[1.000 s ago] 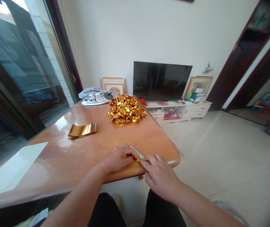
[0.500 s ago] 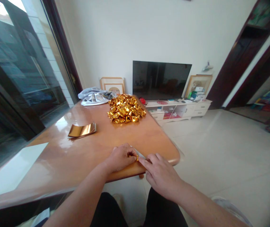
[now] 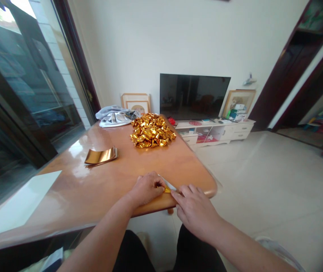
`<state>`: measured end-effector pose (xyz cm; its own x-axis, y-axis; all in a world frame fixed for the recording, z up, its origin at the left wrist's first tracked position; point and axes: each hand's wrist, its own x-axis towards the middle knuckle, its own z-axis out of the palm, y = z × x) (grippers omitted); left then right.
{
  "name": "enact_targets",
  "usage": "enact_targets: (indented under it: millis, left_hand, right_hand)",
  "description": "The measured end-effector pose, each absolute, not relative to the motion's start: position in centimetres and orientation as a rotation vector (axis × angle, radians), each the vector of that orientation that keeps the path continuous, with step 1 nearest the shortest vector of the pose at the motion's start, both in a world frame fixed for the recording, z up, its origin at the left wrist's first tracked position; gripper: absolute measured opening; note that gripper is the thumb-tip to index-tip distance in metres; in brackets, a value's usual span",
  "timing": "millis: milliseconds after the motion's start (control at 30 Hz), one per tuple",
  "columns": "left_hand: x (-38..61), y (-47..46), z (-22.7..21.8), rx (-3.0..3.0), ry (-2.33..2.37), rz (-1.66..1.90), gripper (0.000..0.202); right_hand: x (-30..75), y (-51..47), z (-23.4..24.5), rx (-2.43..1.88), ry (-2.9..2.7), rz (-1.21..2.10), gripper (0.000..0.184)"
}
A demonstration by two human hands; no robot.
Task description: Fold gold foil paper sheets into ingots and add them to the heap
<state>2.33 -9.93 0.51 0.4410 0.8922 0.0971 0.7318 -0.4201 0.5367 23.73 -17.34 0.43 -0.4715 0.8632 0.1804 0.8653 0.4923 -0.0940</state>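
Nearest to us, our left hand (image 3: pixel 146 189) is closed on a small strip of gold foil paper (image 3: pixel 166 190), pinching it between thumb and fingers, just above the rounded edge of the wooden table (image 3: pixel 73 181). Our right hand (image 3: pixel 197 211) is a little open, and its fingertips (image 3: pixel 180 192) come to the other end of the strip; perhaps they grip it too, but from this view we cannot tell well. For so small a piece, we think it is good to keep both hands close and press the foil slowly with the fingertips. The foil is thin, shiny gold on one face and pale on the other. Farther on the glossy top lie a curved stack of foil sheets (image 3: pixel 101 156) and a heap of small creased gold pieces (image 3: pixel 152 131), beside a soft grey cloth (image 3: pixel 114 118). Behind stands a dark television (image 3: pixel 194 96) above a white cabinet (image 3: pixel 215 133).
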Motion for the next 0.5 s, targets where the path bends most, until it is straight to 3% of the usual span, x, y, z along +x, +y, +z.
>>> enact_targets:
  millis: [300,500]
  left_hand:
    - [2.3,-10.5,0.2,2.331,1.41,0.551,0.017]
    - [2.4,-10.9,-0.6,2.38,1.463,0.605,0.015]
  right_hand:
    - [24.6,-16.7,0.9,-1.547,-2.416,0.143,0.023]
    - [23.6,-13.6,-1.1,-1.584,-2.247,0.075,0.024]
